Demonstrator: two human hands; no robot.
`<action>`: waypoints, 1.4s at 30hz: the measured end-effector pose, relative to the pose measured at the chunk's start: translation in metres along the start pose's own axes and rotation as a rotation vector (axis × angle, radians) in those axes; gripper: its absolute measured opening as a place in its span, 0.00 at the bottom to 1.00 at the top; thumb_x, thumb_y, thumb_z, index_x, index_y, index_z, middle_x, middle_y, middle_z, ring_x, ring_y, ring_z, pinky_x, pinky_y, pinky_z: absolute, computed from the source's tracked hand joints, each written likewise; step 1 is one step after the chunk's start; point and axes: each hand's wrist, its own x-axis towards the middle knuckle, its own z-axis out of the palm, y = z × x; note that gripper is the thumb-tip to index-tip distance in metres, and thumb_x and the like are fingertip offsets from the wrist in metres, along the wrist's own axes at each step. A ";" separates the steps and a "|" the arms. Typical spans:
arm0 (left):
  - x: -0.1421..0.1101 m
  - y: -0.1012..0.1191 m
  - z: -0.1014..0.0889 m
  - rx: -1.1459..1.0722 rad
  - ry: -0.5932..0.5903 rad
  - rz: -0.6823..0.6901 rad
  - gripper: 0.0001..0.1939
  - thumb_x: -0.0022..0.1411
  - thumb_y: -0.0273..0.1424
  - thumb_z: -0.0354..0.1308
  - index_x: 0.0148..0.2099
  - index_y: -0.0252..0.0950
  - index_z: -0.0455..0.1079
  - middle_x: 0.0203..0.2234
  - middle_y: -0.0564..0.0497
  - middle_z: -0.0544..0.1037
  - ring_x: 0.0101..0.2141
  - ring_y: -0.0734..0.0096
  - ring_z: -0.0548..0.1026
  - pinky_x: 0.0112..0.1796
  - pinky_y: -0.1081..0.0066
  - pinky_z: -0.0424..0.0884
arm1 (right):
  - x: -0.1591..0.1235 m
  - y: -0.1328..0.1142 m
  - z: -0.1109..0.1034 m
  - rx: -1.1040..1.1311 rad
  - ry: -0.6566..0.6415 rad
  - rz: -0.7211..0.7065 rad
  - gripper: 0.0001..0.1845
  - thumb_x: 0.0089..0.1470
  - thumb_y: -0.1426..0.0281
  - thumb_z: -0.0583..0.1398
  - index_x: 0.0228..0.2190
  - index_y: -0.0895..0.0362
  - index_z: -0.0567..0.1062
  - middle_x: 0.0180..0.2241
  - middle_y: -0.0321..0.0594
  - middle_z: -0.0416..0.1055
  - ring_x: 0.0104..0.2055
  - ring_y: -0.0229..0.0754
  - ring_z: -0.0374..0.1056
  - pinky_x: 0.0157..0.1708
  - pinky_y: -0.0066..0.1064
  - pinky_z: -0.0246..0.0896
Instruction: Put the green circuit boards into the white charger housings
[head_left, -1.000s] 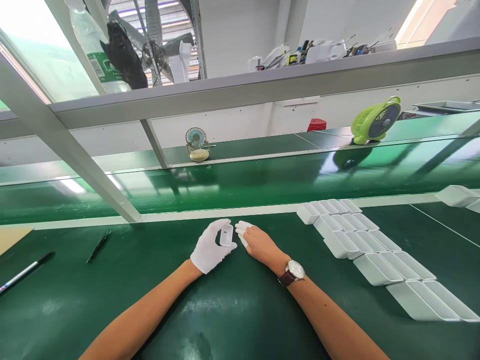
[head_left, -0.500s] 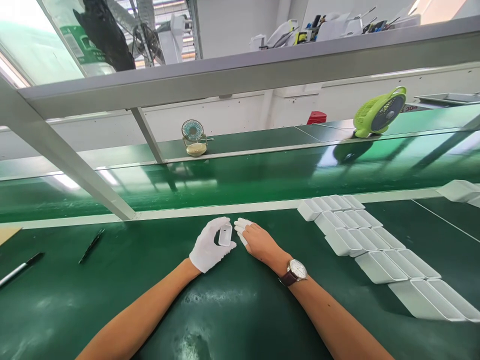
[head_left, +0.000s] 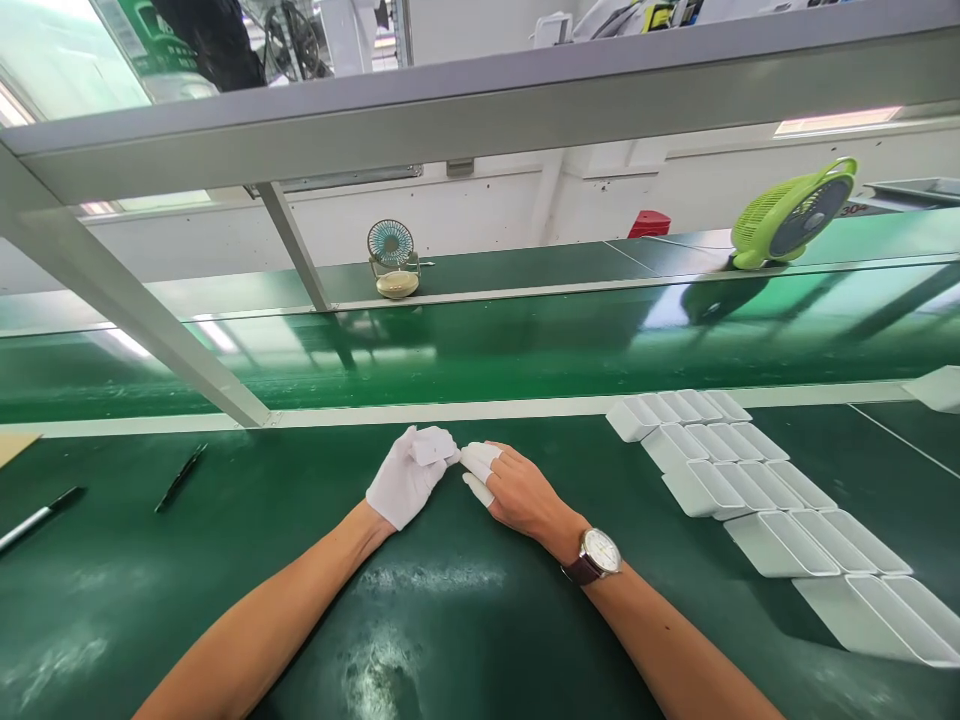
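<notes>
a: biggest thing?
b: green table (head_left: 450,640), full width. then white tubs (head_left: 694,490), in rows on the right.
a: n the fan?
b: green fan (head_left: 791,220), far right, past the tubs.
a: hands?
b: l hand (head_left: 405,480), gloved, abt mid-table: fingers curled in, partly closed, got hold of a white piece (head_left: 431,447). r hand (head_left: 525,495) just right of it, white finger covers (head_left: 478,460), fingers close together; can't tell if it's gripping anything or touching l hand.
a: small stuff?
b: silver pen (head_left: 36,522) w/ black end, left side; black pen (head_left: 181,478) to its right. watch (head_left: 600,552) on r wrist. white piece's up by l hand's fingertips.
</notes>
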 end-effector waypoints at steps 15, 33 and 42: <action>-0.004 0.003 0.005 -0.120 0.024 -0.083 0.25 0.70 0.45 0.50 0.50 0.25 0.71 0.36 0.41 0.79 0.39 0.66 0.79 0.33 0.77 0.79 | 0.000 -0.004 -0.007 0.030 0.080 -0.022 0.25 0.65 0.74 0.54 0.62 0.57 0.63 0.48 0.48 0.77 0.51 0.46 0.73 0.57 0.45 0.68; -0.009 -0.016 0.007 0.329 -0.360 -0.103 0.30 0.62 0.50 0.59 0.52 0.27 0.74 0.41 0.37 0.78 0.40 0.61 0.76 0.36 0.69 0.75 | -0.008 -0.006 0.002 0.016 0.137 0.089 0.22 0.65 0.66 0.53 0.58 0.60 0.67 0.33 0.47 0.74 0.39 0.51 0.70 0.45 0.46 0.70; 0.005 0.000 -0.002 0.596 -0.030 0.359 0.30 0.52 0.53 0.67 0.44 0.32 0.74 0.31 0.46 0.77 0.31 0.66 0.73 0.32 0.68 0.71 | -0.004 0.003 0.010 -0.176 0.095 0.152 0.14 0.63 0.74 0.53 0.41 0.61 0.78 0.35 0.47 0.78 0.42 0.47 0.72 0.47 0.40 0.68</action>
